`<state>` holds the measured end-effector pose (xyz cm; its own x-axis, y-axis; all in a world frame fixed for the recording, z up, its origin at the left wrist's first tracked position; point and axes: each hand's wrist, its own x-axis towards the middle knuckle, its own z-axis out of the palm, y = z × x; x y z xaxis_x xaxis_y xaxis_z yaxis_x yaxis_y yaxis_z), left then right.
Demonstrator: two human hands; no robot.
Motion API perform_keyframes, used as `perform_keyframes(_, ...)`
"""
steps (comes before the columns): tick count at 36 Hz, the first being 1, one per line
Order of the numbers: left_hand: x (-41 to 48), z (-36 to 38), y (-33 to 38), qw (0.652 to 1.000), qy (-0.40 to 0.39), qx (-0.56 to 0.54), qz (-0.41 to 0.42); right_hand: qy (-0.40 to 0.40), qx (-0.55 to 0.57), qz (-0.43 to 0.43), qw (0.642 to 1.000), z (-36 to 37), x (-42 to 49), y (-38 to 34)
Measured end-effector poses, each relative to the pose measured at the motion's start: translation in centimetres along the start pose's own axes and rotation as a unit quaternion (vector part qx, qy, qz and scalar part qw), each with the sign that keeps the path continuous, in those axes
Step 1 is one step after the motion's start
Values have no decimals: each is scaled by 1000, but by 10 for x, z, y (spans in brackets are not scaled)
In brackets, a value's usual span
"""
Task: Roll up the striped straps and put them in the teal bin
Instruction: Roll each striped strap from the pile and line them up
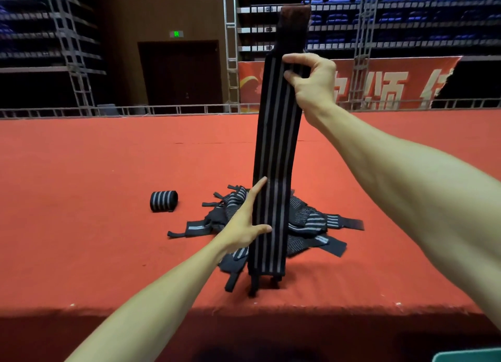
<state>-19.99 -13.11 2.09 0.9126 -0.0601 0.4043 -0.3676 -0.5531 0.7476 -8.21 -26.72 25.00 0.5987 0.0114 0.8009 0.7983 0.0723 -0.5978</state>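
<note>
A long black strap with grey stripes (276, 145) hangs stretched upright over the red surface. My right hand (311, 77) pinches it near its upper end, below a plain dark tab. My left hand (248, 220) grips its lower part, thumb across the front and fingers behind. Behind it lies a loose pile of striped straps (306, 220). One rolled strap (164, 200) rests to the left of the pile. A corner of the teal bin (469, 356) shows at the bottom right edge.
The red cloth-covered platform (95, 172) ends in a front edge close to me. A metal rail, scaffold towers, a red banner and rows of blue seats stand far behind.
</note>
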Motion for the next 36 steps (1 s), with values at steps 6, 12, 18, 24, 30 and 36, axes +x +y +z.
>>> perform_keyframes(6,6,4,-2,999,-18,-41,-24,-12,-1,8,1000,0,4,15)
perform_keyframes(12,16,8,3,985,-35,-154,-65,-10,-12,13,1000,-3,14,33)
perform_keyframes(18,22,18,-10,968,-44,-225,-105,-12,-18,29,999,-1,12,52)
perform_keyframes(24,19,46,-53,983,-47,-106,-140,-59,-28,56,996,9,-23,98)
perform_keyframes(30,23,52,-76,979,-61,-62,-183,-59,-31,82,994,11,-42,132)
perform_keyframes(36,30,48,-79,977,-70,-31,-198,-52,-30,100,993,11,-50,143)
